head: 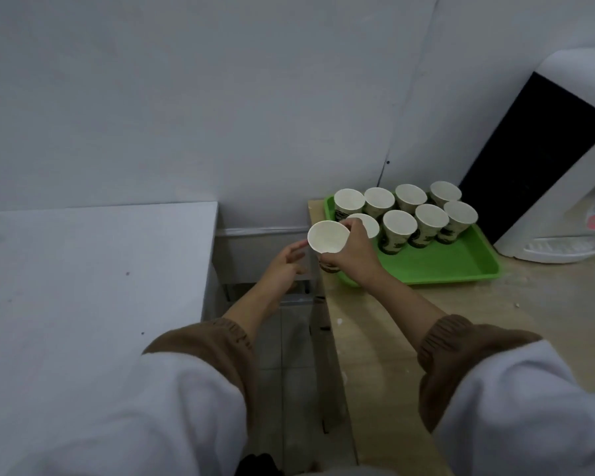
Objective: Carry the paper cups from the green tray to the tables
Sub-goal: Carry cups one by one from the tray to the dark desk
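My right hand (352, 257) grips a white paper cup (327, 237) by its side and holds it above the left edge of the green tray (461, 266). The cup's mouth tilts toward me. My left hand (287, 266) is stretched out just left of the cup, fingers straight, holding nothing. Several more paper cups (397, 223) with dark green print stand upright in two rows at the back of the tray. One of them is partly hidden behind my right hand.
The tray lies on a light wooden table (426, 338) on the right. A white water dispenser (564, 187) with a black panel stands beside the tray. A white table (83, 286) is on the left, with a tiled floor gap (289, 355) between the tables.
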